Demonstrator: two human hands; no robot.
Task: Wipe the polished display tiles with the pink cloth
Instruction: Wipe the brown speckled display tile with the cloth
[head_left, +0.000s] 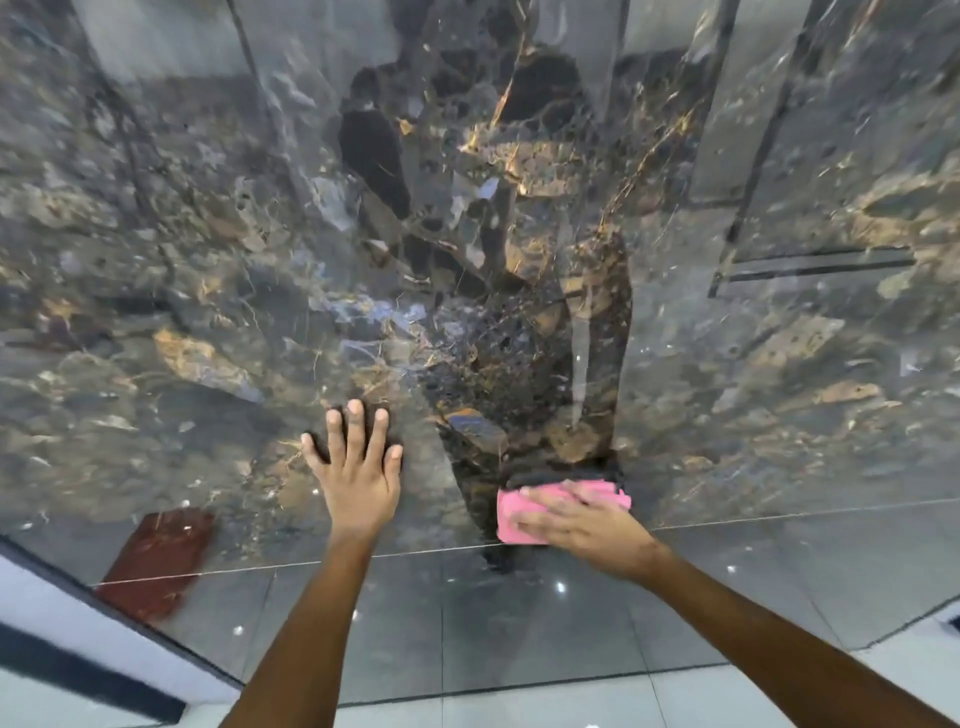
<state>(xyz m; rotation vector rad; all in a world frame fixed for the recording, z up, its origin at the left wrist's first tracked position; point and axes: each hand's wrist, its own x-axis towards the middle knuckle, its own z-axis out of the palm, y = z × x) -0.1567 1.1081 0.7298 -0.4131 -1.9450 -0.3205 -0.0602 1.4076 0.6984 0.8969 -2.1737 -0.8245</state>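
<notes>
Pink folded cloth pressed flat under my right hand, low on the dark polished marble tile.
My left hand, fingers spread, braces on the tile to steady my reach.

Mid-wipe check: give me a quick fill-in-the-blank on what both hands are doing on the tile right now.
1. The cloth pressed against the dark marble tile is ____ in colour.
2. The hand pressing the cloth is the ____ hand.
3. The left hand rests on the tile with its fingers ____ and holds nothing.
4. The cloth lies near the tile's ____ edge.

Missing words: pink; right; spread flat; bottom
</notes>
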